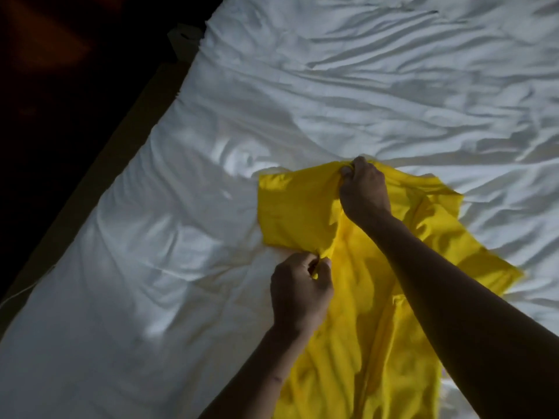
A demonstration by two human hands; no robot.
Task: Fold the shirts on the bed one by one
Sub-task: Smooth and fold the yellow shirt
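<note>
A bright yellow shirt (357, 313) lies spread on the white bed sheet (181, 237), its left sleeve pointing left and its body running toward the bottom of the view. My left hand (299, 291) pinches the fabric at the underarm of that left sleeve. My right hand (363, 189) grips the shoulder edge at the top of the same sleeve. My right forearm crosses over the shirt's chest and hides part of it. The right sleeve sticks out on the far side of that arm.
The wrinkled white sheet covers the whole bed. The bed's left edge (127, 140) runs diagonally from upper middle to lower left, with a dark floor (60, 86) beyond it. A thin white cord (18, 294) hangs at the lower left edge.
</note>
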